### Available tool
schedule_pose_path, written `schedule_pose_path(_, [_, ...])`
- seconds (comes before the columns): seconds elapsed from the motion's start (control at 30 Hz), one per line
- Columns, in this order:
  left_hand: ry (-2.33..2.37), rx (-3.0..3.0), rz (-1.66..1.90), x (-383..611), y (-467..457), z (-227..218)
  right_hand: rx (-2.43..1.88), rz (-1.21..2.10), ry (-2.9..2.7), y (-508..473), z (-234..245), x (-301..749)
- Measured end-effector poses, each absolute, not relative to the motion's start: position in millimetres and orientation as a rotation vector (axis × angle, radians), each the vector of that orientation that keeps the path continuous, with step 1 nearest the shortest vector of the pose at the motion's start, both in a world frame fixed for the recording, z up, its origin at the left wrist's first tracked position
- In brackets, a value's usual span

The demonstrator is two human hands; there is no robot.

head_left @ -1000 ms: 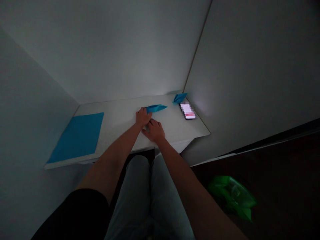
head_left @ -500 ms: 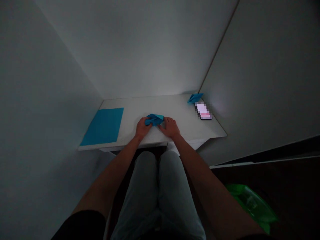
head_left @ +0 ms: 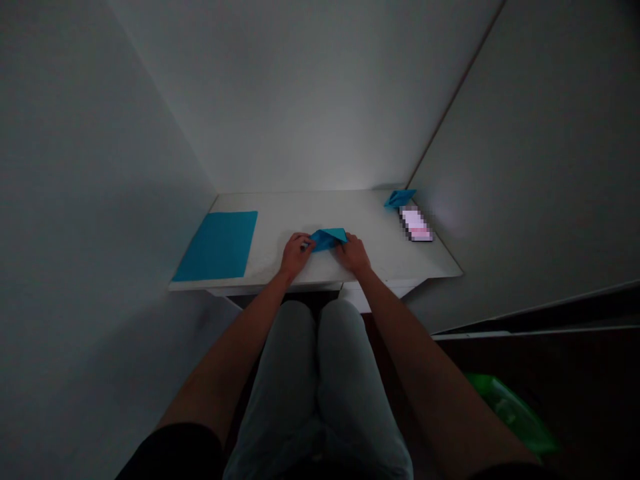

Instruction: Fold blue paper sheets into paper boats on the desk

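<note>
A folded piece of blue paper [head_left: 329,239] lies on the white desk [head_left: 380,257], its ends tucked under my fingers. My left hand [head_left: 297,256] holds its left end, and my right hand [head_left: 353,255] presses on its right end. The paper forms a low, peaked shape between my hands. Parts of its ends are hidden by my fingers. A flat blue sheet [head_left: 215,245] lies at the desk's left side, well away from my left hand.
A small folded blue paper piece [head_left: 400,198] sits in the far right corner of the desk, beside a phone [head_left: 416,224] with a lit, blurred screen. Walls close in the desk on the left, back and right. A green plastic bag [head_left: 510,412] lies on the dark floor.
The blue paper has gone from a long strip beside my hands to a compact peaked fold between them. My hands have spread to either side, and the view has turned slightly.
</note>
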State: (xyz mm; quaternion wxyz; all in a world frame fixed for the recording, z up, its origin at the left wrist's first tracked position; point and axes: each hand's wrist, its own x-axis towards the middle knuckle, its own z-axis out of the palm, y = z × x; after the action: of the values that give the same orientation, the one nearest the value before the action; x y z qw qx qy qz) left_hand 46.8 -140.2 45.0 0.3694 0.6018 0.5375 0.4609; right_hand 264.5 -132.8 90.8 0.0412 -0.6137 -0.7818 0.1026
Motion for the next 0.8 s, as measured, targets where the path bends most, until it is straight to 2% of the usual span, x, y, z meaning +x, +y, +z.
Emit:
schedule_pose_path(0.17, [1.358, 1.443, 1.292, 42.1, -139.0, 47.1, -1.93, 0.338, -2.348, -125.3, 87.0, 270.4])
schedule_pose_path(0.53, [1.431, 1.099, 1.327, 45.7, -136.8, 39.2, -1.842, 0.623, -1.868, -120.0, 76.3, 282.9])
schedule_pose_path(0.8, [1.514, 1.467, 1.226, 48.1, -140.1, 36.8, -1.815, 0.725, -1.71, -121.1, 77.2, 285.4])
